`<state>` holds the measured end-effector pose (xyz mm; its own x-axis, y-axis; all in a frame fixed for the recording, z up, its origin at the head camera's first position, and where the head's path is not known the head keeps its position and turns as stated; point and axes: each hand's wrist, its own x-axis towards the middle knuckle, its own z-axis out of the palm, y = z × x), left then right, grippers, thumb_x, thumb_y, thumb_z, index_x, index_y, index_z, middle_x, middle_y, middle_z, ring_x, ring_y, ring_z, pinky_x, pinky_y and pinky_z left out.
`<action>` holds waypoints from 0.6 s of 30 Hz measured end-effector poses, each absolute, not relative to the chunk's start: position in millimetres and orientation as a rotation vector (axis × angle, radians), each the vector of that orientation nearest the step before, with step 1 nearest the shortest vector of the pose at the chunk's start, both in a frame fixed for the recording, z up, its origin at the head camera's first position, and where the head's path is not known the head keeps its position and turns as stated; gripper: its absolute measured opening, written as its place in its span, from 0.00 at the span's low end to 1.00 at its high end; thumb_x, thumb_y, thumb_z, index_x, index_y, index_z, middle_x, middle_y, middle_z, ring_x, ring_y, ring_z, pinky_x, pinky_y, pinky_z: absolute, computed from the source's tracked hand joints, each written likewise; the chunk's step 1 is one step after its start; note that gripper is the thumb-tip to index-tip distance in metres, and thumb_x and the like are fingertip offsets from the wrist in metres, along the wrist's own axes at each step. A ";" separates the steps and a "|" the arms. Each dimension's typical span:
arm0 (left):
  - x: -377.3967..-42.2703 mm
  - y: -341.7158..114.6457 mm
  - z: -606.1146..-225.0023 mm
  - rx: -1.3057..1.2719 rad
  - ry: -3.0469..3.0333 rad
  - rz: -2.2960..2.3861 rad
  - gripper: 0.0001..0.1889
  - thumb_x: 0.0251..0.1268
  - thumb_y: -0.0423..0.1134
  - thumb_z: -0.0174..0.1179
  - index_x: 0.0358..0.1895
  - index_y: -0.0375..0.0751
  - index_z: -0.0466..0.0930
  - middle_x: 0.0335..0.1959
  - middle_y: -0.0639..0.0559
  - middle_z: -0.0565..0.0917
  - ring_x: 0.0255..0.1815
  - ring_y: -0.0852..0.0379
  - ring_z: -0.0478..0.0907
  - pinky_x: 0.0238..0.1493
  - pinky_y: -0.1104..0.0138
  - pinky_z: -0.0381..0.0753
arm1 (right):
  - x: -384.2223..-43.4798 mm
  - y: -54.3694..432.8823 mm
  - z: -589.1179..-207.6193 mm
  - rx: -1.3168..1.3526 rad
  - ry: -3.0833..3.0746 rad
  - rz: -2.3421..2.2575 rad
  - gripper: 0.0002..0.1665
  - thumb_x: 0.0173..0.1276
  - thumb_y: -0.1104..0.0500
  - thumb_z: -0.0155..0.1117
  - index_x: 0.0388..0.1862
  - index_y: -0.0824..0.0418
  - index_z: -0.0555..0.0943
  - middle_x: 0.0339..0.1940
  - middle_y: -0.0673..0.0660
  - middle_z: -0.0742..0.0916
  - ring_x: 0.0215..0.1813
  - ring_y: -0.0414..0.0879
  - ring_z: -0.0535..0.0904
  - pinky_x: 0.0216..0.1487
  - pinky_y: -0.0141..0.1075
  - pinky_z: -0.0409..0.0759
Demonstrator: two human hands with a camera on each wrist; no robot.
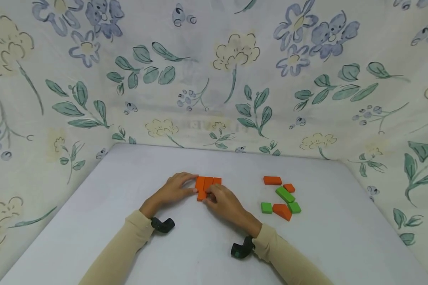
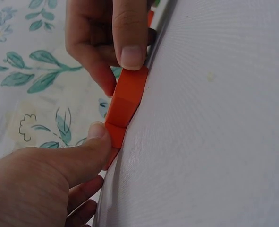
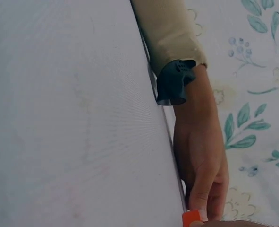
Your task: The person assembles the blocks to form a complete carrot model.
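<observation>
Several orange blocks (image 1: 208,181) lie side by side on the white table, with one orange block (image 1: 201,196) placed at their near side. My left hand (image 1: 172,190) touches the group's left side with extended index finger and thumb; its thumb rests against the orange in the left wrist view. My right hand (image 1: 226,204) pinches the near orange block, and in the left wrist view its fingertip lies on the top of an orange block (image 2: 127,97). The right wrist view shows the left hand (image 3: 200,151) beside an orange block (image 3: 190,217); the right hand barely shows there.
To the right lie an orange rectangular block (image 1: 272,180), a small orange piece (image 1: 289,188), a long green block (image 1: 285,194), two green blocks (image 1: 266,208) and an orange angled block (image 1: 282,211). Flowered cloth (image 1: 199,79) hangs behind the table.
</observation>
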<state>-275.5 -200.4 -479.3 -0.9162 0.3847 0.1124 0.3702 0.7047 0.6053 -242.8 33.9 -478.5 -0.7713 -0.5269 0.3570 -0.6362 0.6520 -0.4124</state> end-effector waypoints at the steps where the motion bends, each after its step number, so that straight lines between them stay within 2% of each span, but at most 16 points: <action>1: -275.1 -200.0 -478.8 0.648 2.881 1.019 0.30 0.68 0.53 0.63 0.71 0.49 0.72 0.70 0.46 0.74 0.73 0.41 0.65 0.70 0.39 0.58 | -242.7 34.5 -478.4 0.955 -2.667 0.782 0.13 0.67 0.56 0.70 0.47 0.61 0.82 0.32 0.49 0.80 0.34 0.39 0.72 0.34 0.26 0.72; 7: -274.4 -198.4 -478.4 0.672 2.867 1.055 0.30 0.68 0.52 0.64 0.70 0.47 0.72 0.69 0.45 0.75 0.72 0.41 0.65 0.68 0.40 0.59 | -239.6 39.8 -467.8 0.931 -2.628 0.860 0.16 0.68 0.57 0.69 0.50 0.64 0.83 0.35 0.51 0.81 0.35 0.39 0.73 0.36 0.26 0.77; 12: -274.5 -197.6 -482.3 0.646 2.858 1.031 0.31 0.68 0.54 0.63 0.71 0.48 0.72 0.70 0.45 0.74 0.72 0.40 0.65 0.69 0.39 0.59 | -236.6 50.3 -449.8 0.904 -2.567 1.016 0.08 0.70 0.58 0.67 0.44 0.61 0.85 0.31 0.49 0.82 0.31 0.40 0.73 0.31 0.26 0.75; 18: -272.7 -197.0 -477.1 0.612 2.874 1.014 0.30 0.68 0.52 0.63 0.71 0.49 0.72 0.70 0.46 0.74 0.73 0.41 0.64 0.70 0.41 0.59 | -235.1 77.6 -421.8 0.893 -2.572 1.024 0.06 0.71 0.59 0.65 0.40 0.60 0.86 0.29 0.49 0.83 0.31 0.41 0.74 0.32 0.28 0.77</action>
